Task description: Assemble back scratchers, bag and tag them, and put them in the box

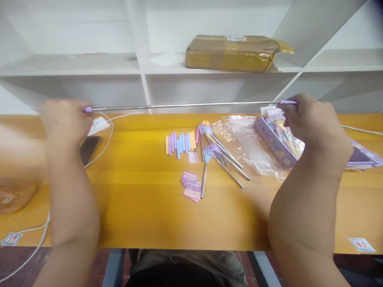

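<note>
A telescopic back scratcher [185, 105], its thin metal rod pulled out long, stretches level above the far side of the table. My left hand [66, 119] is closed around its left end, where a short purple piece shows. At the other end, my right hand [312, 117] grips a purple part; my fingers hide most of it. Below the rod lie several collapsed back scratchers [204, 175] with blue, purple and yellow hand-shaped heads. Beside them are several pastel tubes [178, 148] in a row and a fanned pile of small pink-purple cards [191, 187].
Crumpled clear plastic bags [254, 147] lie beside an open purple box [275, 147] of packaged items. A phone [89, 147], white power strip [99, 125] and cables are at left. A taped cardboard box [230, 54] sits on the white shelf [164, 69] behind.
</note>
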Available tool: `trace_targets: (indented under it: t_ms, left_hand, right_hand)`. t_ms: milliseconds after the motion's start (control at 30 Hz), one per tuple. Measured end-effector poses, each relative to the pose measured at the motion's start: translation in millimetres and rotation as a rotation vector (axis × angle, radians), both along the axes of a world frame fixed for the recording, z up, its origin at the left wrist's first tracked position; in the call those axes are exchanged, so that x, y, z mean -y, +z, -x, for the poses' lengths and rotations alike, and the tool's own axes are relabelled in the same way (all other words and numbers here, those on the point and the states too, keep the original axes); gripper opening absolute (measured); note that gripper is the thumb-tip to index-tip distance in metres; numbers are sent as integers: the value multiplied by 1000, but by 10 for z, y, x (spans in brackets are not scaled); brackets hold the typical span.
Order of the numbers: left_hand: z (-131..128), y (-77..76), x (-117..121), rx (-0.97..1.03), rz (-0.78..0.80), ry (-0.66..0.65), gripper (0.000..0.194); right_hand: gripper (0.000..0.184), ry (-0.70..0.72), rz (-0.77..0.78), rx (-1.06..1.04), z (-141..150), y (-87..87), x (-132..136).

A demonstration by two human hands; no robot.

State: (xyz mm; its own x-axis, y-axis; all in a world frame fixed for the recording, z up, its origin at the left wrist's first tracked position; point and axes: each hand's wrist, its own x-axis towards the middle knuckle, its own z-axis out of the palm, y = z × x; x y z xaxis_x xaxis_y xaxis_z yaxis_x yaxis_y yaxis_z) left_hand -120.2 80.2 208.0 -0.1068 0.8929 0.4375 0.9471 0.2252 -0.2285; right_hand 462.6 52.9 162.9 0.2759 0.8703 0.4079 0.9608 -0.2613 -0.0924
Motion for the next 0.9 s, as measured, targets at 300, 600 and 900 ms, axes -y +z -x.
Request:
trace_targets:
  t_ms: [300, 600, 900]
  left_hand:
    - [105, 31, 54, 54, -24, 61, 44]
    - [69, 89, 111, -30, 12, 98, 39]
    - [-782, 3, 216, 51, 118, -53, 42]
  right_hand:
    - [38, 17, -87, -17, 78, 39, 8]
    - [41, -24, -164, 71, 23, 11, 13]
    - [38, 139, -163, 120, 700, 109, 48]
